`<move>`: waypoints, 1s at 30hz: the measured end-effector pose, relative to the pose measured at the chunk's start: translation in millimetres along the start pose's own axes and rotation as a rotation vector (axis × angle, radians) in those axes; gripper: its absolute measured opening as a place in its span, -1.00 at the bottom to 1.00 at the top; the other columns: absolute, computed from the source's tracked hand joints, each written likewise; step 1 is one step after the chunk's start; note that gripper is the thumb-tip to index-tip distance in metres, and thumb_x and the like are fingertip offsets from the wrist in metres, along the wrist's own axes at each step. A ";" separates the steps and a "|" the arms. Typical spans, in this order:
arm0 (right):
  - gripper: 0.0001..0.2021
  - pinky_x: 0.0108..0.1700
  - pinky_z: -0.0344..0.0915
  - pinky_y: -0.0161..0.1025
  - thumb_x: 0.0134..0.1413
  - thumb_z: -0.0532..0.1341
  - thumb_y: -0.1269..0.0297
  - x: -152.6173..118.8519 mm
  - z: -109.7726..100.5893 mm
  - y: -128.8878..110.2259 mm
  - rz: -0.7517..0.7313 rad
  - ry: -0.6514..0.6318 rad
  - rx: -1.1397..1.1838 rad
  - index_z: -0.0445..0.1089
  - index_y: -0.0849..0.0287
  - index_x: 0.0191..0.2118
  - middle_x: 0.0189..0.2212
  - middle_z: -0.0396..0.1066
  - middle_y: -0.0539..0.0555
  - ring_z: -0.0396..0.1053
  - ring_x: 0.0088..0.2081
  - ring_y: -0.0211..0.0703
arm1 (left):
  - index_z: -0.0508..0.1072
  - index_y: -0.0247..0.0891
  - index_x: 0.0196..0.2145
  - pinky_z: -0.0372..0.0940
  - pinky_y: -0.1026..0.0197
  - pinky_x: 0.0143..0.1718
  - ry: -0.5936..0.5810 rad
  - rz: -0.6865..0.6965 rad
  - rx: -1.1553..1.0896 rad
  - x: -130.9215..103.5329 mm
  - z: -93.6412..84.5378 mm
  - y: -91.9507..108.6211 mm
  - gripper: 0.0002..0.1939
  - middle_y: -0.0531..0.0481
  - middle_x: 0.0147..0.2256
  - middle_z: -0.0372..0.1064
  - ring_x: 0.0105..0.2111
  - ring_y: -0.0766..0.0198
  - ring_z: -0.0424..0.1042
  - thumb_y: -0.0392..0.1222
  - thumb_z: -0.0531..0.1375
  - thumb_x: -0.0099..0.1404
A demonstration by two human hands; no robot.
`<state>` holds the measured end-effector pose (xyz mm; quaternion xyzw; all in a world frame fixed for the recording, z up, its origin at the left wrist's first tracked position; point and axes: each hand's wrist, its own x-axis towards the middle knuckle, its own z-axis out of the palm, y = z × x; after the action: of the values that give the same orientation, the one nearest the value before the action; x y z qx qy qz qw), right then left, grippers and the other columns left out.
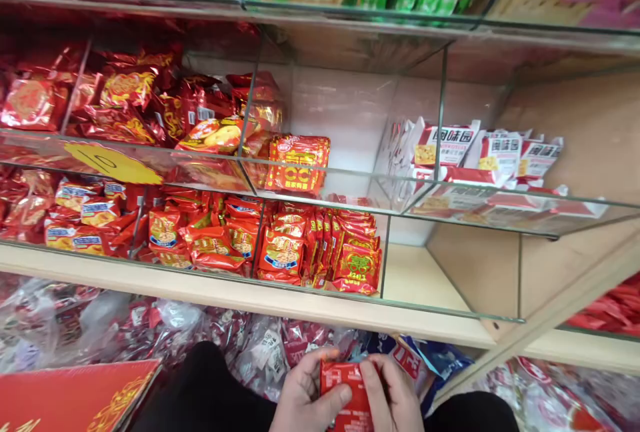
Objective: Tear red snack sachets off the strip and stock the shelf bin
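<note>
Both of my hands hold one small red snack packet (345, 385) at the bottom middle of the view. My left hand (307, 395) grips its left side with the thumb on its front. My right hand (393, 395) pinches its right edge. Below the hands lie clear bags of wrapped sweets (260, 345) and a blue packet (440, 355). Directly above, the lower glass bin holds upright red packets (350, 252) in rows.
A wooden shelf edge (240, 292) runs across above my hands. Glass dividers (440, 119) split the shelves; white-and-red packets (480, 149) sit upper right, red snack bags (125, 102) upper left. A bare bay (425, 272) is at lower right. A red box (70, 395) lies bottom left.
</note>
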<state>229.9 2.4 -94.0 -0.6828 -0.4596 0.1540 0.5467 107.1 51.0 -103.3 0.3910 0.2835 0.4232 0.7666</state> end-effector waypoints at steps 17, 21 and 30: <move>-0.62 -0.49 0.20 -0.32 0.14 -0.01 -0.02 -5.2 -2.9 -1.4 0.121 0.003 0.094 0.23 0.13 -0.54 -0.62 0.31 0.00 0.28 -0.55 -0.21 | 0.34 -0.25 -0.55 0.18 0.29 -0.48 0.156 0.187 0.655 -3.9 7.0 6.5 -0.58 0.05 -0.59 0.29 -0.54 0.27 0.29 0.07 -0.02 0.29; -0.59 -0.47 0.17 -0.32 0.11 0.01 -0.06 -0.9 -8.4 0.4 0.156 0.045 0.076 0.23 0.13 -0.56 -0.66 0.27 -0.03 0.23 -0.56 -0.23 | 0.27 -0.24 -0.64 0.07 0.33 -0.57 0.193 0.233 0.727 0.3 3.7 7.3 -0.57 0.13 -0.68 0.12 -0.64 0.37 0.14 0.08 0.04 0.25; -0.59 -0.38 0.15 -0.29 0.11 -0.01 -0.09 -1.4 -9.2 8.6 0.252 0.003 0.101 0.21 0.13 -0.54 -0.62 0.27 -0.04 0.24 -0.49 -0.20 | 0.37 -0.24 -0.37 0.15 0.32 -0.51 0.133 0.217 0.702 -3.3 3.3 10.7 -0.67 0.09 -0.56 0.23 -0.56 0.33 0.22 0.02 -0.04 0.31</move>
<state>239.7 -4.0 -98.8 -0.7070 -0.3609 0.2433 0.5575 103.5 50.6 -92.3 0.6295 0.4173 0.4034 0.5166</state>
